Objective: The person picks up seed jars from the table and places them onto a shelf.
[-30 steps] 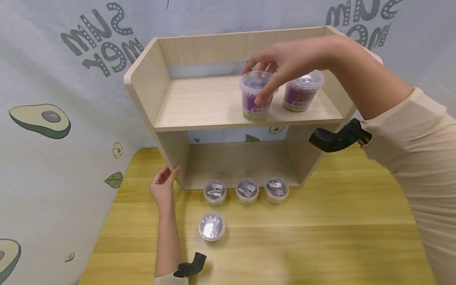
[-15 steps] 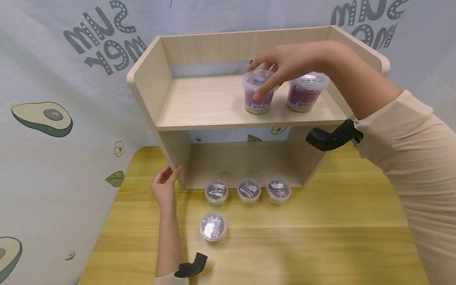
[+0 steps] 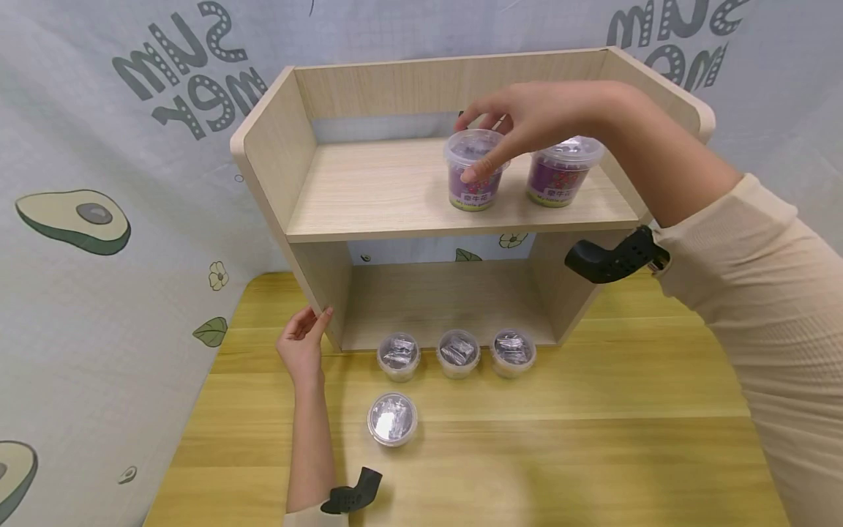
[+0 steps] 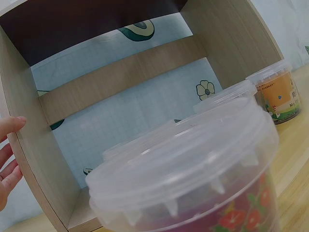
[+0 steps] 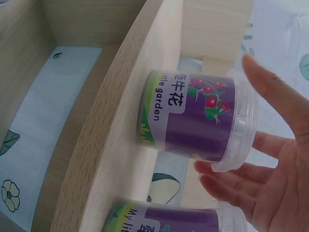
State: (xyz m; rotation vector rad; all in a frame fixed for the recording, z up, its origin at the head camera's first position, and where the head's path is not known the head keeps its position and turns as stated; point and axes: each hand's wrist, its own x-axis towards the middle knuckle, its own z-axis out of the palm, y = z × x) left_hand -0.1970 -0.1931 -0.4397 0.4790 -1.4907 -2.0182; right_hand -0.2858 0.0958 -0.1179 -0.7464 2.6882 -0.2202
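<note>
Upper shelf board (image 3: 375,190): purple-labelled cup (image 3: 474,194) stands near front, slightly farther back than a second ago.
Right hand (image 3: 536,113): fingers spread wide around its lid (image 5: 241,125); left hand (image 3: 303,344) pinches side panel (image 3: 321,282).

"What's on the upper shelf (image 3: 369,190)?"

"A purple cup (image 3: 476,193) with a clear lid (image 3: 465,146), a green band at its base and red flowers on its label. It stands upright near the front edge, the right hand (image 3: 533,116) loosely around its rim."

"And the shelf unit (image 3: 408,91)?"

"Pale wood, upright, two-tiered; the left hand (image 3: 304,345) pinches its left panel's front edge."
</note>
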